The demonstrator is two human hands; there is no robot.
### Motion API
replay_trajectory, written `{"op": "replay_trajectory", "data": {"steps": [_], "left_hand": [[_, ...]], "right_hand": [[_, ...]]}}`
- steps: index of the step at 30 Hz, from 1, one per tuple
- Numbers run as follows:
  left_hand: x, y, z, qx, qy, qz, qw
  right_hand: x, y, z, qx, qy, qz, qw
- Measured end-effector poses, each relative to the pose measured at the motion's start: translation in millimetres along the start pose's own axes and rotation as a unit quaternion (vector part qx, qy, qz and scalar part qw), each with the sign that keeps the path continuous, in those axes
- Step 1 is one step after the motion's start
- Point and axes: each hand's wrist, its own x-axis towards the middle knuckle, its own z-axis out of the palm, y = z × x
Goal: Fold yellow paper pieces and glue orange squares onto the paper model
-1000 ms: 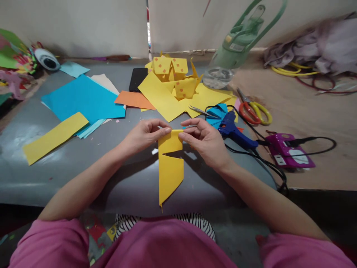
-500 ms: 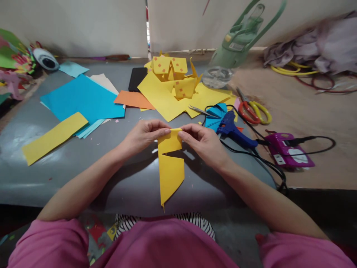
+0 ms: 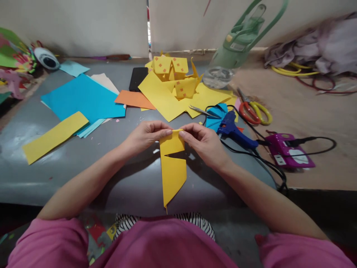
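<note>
A folded yellow paper piece [image 3: 174, 175] hangs between my hands, with a V-shaped notch cut into its right side and a slanted lower edge that narrows to a point. The top left corner is pinched by the thumb and fingers of my left hand [image 3: 149, 134]. At the top right corner, my right hand [image 3: 205, 141] pinches the same folded edge. Beyond my hands lie yellow sheets [image 3: 160, 98], and on them stands a folded yellow paper shape with orange squares [image 3: 182, 87].
Right of my hands lie a blue glue gun [image 3: 234, 134], tweezers [image 3: 199, 109], scissors [image 3: 253, 111] and a magenta power socket [image 3: 288, 150] with cables. A green water bottle [image 3: 231, 52] stands behind. At left are blue paper [image 3: 83, 96], a yellow strip [image 3: 55, 137] and a black phone [image 3: 138, 79].
The notched yellow paper has shifted very slightly right and down in the picture, its lower end swinging a little to the right. Both hands keep their pinch on its top edge.
</note>
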Motion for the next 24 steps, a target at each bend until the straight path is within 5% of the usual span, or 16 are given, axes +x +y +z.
{"op": "replay_trajectory", "data": {"steps": [24], "left_hand": [[-0.3,4.5,-7.0,-0.013,0.001,-0.008,1.000]], "right_hand": [[4.8,6.1,-1.8,0.041,0.022,0.010,0.999]]}}
